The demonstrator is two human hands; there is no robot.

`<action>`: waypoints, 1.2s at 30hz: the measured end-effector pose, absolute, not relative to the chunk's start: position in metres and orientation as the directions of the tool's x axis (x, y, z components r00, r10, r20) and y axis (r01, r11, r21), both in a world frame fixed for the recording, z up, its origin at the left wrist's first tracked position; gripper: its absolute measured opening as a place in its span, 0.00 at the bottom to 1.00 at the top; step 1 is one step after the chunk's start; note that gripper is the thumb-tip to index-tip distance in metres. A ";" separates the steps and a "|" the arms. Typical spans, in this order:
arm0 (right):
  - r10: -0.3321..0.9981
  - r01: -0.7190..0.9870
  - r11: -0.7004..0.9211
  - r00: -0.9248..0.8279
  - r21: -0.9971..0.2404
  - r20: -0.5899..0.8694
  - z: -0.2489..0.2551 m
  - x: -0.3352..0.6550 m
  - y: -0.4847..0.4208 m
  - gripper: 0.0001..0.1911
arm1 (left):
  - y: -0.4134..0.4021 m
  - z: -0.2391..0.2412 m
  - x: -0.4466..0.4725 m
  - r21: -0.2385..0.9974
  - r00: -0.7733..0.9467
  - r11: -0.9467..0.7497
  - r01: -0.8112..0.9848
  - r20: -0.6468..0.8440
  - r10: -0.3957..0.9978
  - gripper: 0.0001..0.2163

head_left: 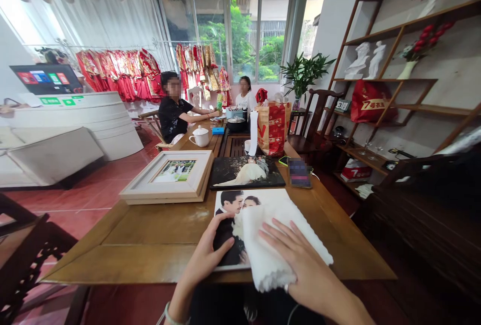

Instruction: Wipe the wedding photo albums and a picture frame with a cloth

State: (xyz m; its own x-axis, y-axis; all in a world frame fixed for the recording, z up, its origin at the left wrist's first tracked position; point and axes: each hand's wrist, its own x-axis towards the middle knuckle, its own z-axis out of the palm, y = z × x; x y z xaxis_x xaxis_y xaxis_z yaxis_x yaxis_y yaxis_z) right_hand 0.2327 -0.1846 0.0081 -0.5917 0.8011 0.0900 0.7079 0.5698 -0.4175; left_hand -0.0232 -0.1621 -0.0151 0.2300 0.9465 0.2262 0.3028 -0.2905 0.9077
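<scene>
A wedding photo panel (228, 235) lies flat on the wooden table (150, 232) in front of me. On its left edge rests my left hand (214, 240), thumb and fingers apart. Spread over the right part of the panel is a white cloth (259, 245) with a scalloped edge. My right hand (291, 250) lies flat on the cloth with its fingers stretched out. The cloth hides much of the picture. Just beyond is a dark wedding photo panel (221, 167), and to its left a light wooden picture frame (161, 196).
A phone (299, 173) leans at the right, near a red and tan paper bag (274, 127). Farther back stand a white lidded cup (200, 136) and a black pan (236, 123). Two people sit at the far end. Wooden shelves (394, 82) line the right wall.
</scene>
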 end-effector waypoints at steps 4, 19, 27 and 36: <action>0.834 0.758 0.531 -0.547 -0.379 0.074 0.013 0.228 -0.145 0.49 | -0.162 -0.016 -0.024 0.911 0.239 -0.286 0.297 0.219 0.946 0.19; 0.903 0.848 0.426 -0.417 -0.315 0.101 0.004 0.213 -0.144 0.47 | -0.161 -0.019 -0.026 0.916 0.232 -0.276 0.291 0.213 0.949 0.19; 0.849 0.785 0.519 -0.519 -0.339 0.099 0.000 0.230 -0.189 0.51 | -0.160 -0.021 -0.027 0.910 0.241 -0.297 0.290 0.231 0.943 0.20; 0.853 0.783 0.519 -0.501 -0.343 0.147 -0.003 0.228 -0.184 0.48 | -0.161 -0.021 -0.027 0.908 0.244 -0.294 0.299 0.225 0.943 0.19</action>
State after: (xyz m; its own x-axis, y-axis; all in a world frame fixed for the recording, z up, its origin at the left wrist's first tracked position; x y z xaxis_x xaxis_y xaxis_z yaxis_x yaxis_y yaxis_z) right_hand 0.2278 -0.1844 -0.0029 -0.5012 0.8528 0.1470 0.7826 0.5192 -0.3435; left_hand -0.0269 -0.1609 -0.0207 0.2436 0.9433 0.2253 0.2992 -0.2941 0.9077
